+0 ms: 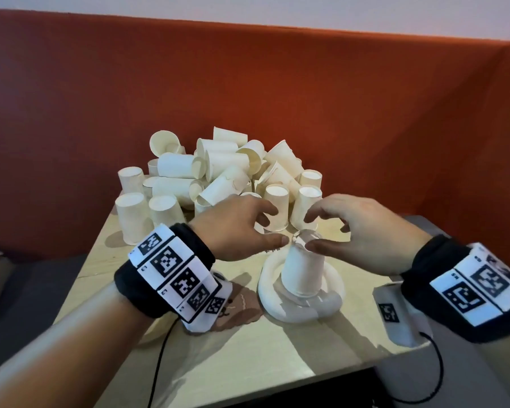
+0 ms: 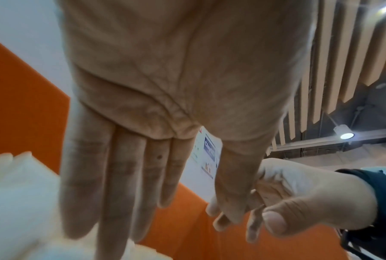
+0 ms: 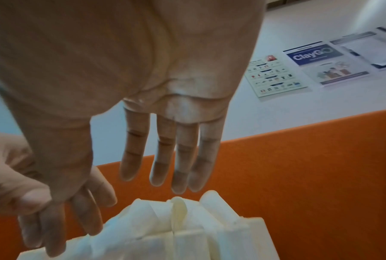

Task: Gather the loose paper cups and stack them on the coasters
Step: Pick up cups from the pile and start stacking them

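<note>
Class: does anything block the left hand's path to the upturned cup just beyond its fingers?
Nothing visible does. The left hand is right beside the upturned cup, with no object between.

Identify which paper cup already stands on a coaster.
The inverted cup under both thumbs, alone on the white coaster at the table's near side; every other cup stands or lies in the pile behind.

Cannot tell whether either thumb touches the upturned cup (image 1: 303, 267) beneath the fingers; brown coaster (image 1: 238, 312) half hidden under the left wrist band; cup pile (image 3: 165, 228) past the fingertips blurred in both wrist views.
</note>
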`<state>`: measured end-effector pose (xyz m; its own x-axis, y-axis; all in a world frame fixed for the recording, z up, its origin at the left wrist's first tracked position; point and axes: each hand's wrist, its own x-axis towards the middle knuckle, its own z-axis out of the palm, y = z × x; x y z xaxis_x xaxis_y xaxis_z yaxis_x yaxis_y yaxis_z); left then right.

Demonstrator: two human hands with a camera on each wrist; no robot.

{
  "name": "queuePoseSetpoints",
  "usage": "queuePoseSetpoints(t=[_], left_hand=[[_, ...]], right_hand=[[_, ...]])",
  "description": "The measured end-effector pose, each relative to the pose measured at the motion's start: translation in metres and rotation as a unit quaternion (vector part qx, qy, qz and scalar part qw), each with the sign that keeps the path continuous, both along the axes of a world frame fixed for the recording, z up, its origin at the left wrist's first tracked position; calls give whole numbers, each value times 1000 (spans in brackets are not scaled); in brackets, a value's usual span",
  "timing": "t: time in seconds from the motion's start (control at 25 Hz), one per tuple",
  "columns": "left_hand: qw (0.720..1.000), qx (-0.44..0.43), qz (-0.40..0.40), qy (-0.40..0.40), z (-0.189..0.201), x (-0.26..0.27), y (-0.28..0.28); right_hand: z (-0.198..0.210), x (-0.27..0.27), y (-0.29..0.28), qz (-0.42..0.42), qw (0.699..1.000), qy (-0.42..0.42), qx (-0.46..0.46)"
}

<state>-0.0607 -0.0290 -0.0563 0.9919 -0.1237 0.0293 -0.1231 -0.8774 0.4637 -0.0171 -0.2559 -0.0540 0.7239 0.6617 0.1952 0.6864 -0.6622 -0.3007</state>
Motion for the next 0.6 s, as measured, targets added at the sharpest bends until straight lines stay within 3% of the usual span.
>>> queuePoseSetpoints(t=[0.24,0.36,0.6], left_hand=[[985,58,143,-76,32,16,54],[978,96,180,-37,24,30,74],[976,78,204,1,-9,50,91]], right_hand=[[54,24,58,6,1000,17,-7],[53,44,95,-5,998,33,-57],[40,79,145,-66,986,27,-151]])
